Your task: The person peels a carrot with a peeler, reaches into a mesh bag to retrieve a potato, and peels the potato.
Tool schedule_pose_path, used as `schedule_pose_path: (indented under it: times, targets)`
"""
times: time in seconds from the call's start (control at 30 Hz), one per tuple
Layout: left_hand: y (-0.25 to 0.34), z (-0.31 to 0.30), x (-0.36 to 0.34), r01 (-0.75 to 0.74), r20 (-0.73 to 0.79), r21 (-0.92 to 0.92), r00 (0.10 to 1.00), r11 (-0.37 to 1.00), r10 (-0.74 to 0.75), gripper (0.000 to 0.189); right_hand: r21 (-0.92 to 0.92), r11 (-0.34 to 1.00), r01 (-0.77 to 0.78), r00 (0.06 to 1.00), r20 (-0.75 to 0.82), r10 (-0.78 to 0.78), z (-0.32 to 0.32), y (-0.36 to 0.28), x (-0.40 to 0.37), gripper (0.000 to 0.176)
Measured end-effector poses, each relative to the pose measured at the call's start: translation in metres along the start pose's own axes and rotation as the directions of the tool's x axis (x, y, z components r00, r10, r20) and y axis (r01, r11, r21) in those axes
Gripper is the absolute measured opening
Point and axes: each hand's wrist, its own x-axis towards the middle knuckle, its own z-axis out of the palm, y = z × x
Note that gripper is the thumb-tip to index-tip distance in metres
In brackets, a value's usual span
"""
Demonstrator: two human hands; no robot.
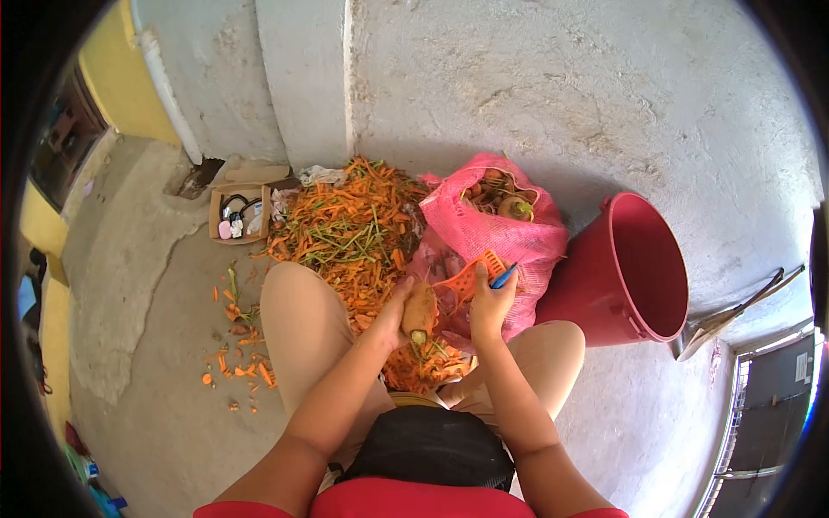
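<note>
In my left hand (pixel 391 316) is a thick carrot (pixel 419 311), its cut stem end turned toward me and its skin brownish orange. My right hand (pixel 491 304) is closed around a small blue-handled tool (pixel 503 276), whose working end I cannot make out. Beside that hand lies an orange perforated plastic piece (pixel 471 274), overlapping the pink mesh sack (pixel 540 250). Carrots (pixel 515 207) fill the sack's open mouth. Below and beyond my hands spreads a large heap of orange peelings and green stems (pixel 350 233).
A tilted red bin (pixel 577 268) stands right of the sack. Left of the heap sits a small cardboard box (pixel 226 237) with odds and ends. Scattered scraps (pixel 250 367) lie by my left knee. The rough grey wall (pixel 587 86) rises behind everything. A long-handled dustpan (pixel 712 326) leans at right.
</note>
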Motion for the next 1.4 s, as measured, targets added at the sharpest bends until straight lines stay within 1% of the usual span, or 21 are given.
schedule_pose_path:
  times: [0.1,0.2,0.3,0.4,0.5,0.6,0.7,0.8,0.9,0.93,0.97,1.0,1.03,1.07,1.1,1.2,1.23,1.3,1.33,1.37,1.4]
  targets:
    - [-0.003,0.004,0.0,-0.045,0.027,0.008,0.999,0.999,0.044,0.041,-0.158,0.987,-0.029,0.999,0.032,0.035,-0.004,-0.023,-0.004,0.026]
    - [-0.001,0.005,-0.004,-0.027,0.021,0.04,0.999,0.999,0.026,0.039,-0.129,0.988,0.085,0.99,0.125,-0.069,-0.003,-0.021,-0.011,0.025]
    - [-0.003,0.007,-0.007,-0.007,0.135,-0.082,0.991,0.997,0.018,0.038,0.023,0.999,0.029,0.992,0.125,-0.031,0.002,-0.027,-0.019,0.026]
    - [-0.007,0.003,-0.005,0.071,0.128,-0.072,0.99,0.995,-0.061,0.036,0.045,0.999,-0.01,0.995,0.099,0.006,0.007,-0.028,-0.021,0.02]
    - [-0.008,0.011,-0.009,0.126,0.124,-0.164,0.987,0.978,-0.106,0.035,0.021,0.973,-0.229,0.956,0.194,0.221,0.004,-0.017,-0.022,0.017]
    - [-0.007,0.007,-0.007,0.143,0.164,-0.141,0.979,0.98,-0.12,0.036,-0.077,0.995,-0.067,0.988,0.133,0.076,0.006,-0.021,-0.029,0.015]
    - [-0.006,0.01,-0.011,0.179,0.269,-0.155,0.954,0.971,-0.133,0.036,-0.192,0.981,0.01,0.983,0.184,0.026,0.004,-0.023,-0.038,0.015]
    - [-0.009,0.009,-0.008,0.178,0.165,-0.153,0.974,0.972,-0.152,0.037,-0.332,0.943,-0.009,0.98,0.187,0.075,0.005,-0.028,-0.039,0.014]
    - [-0.004,0.0,-0.006,0.212,0.269,-0.085,0.946,0.973,-0.183,0.037,-0.377,0.925,0.046,0.988,0.152,0.013,0.009,-0.02,-0.033,0.012]
    - [-0.003,-0.003,-0.007,0.225,0.248,-0.024,0.945,0.974,-0.212,0.038,-0.34,0.94,0.04,0.992,0.123,0.002,0.009,-0.008,-0.023,0.015]
    - [-0.001,-0.001,-0.012,0.24,0.227,0.036,0.943,0.97,-0.242,0.039,-0.393,0.917,0.074,0.997,0.027,-0.069,0.005,0.01,-0.004,0.018]
    - [0.0,0.003,-0.017,0.254,0.208,0.093,0.941,0.963,-0.268,0.04,-0.453,0.89,-0.05,0.992,-0.128,-0.009,-0.003,0.026,0.023,0.019]
    - [-0.006,0.011,-0.027,0.282,0.149,0.074,0.945,0.957,-0.29,0.042,-0.432,0.892,-0.131,0.967,-0.253,0.019,-0.013,0.031,0.047,0.022]
    - [-0.006,0.013,-0.033,0.315,0.186,0.093,0.926,0.944,-0.328,0.041,-0.543,0.821,-0.177,0.958,-0.286,0.017,-0.034,0.061,0.067,0.021]
    - [-0.005,0.007,-0.028,0.283,0.176,0.077,0.94,0.956,-0.292,0.041,-0.638,0.738,-0.218,0.949,-0.316,0.007,-0.047,0.085,0.082,0.02]
    - [-0.001,-0.003,-0.008,0.153,0.166,0.032,0.974,0.988,-0.156,0.04,-0.546,0.832,-0.094,0.98,-0.199,-0.02,-0.043,0.062,0.075,0.021]
    - [0.002,-0.001,-0.009,0.141,0.144,0.041,0.979,0.989,-0.146,0.039,-0.476,0.876,-0.08,0.988,-0.157,0.005,-0.038,0.055,0.065,0.02]
    - [-0.001,-0.003,-0.002,0.135,0.126,-0.043,0.984,0.99,-0.129,0.039,-0.309,0.949,-0.058,0.997,-0.065,0.04,-0.02,0.043,0.042,0.018]
    - [-0.002,-0.006,0.002,0.128,0.113,-0.083,0.986,0.988,-0.118,0.039,-0.266,0.955,-0.13,0.991,-0.012,0.131,-0.012,0.021,0.026,0.015]
    - [-0.005,-0.007,0.007,0.125,0.113,-0.165,0.988,0.978,-0.107,0.039,-0.133,0.978,-0.161,0.985,0.034,0.167,-0.002,0.006,0.012,0.015]
    - [-0.004,-0.006,0.005,0.135,0.109,-0.153,0.987,0.979,-0.119,0.038,-0.076,0.987,-0.14,0.986,0.076,0.146,0.005,0.0,0.0,0.013]
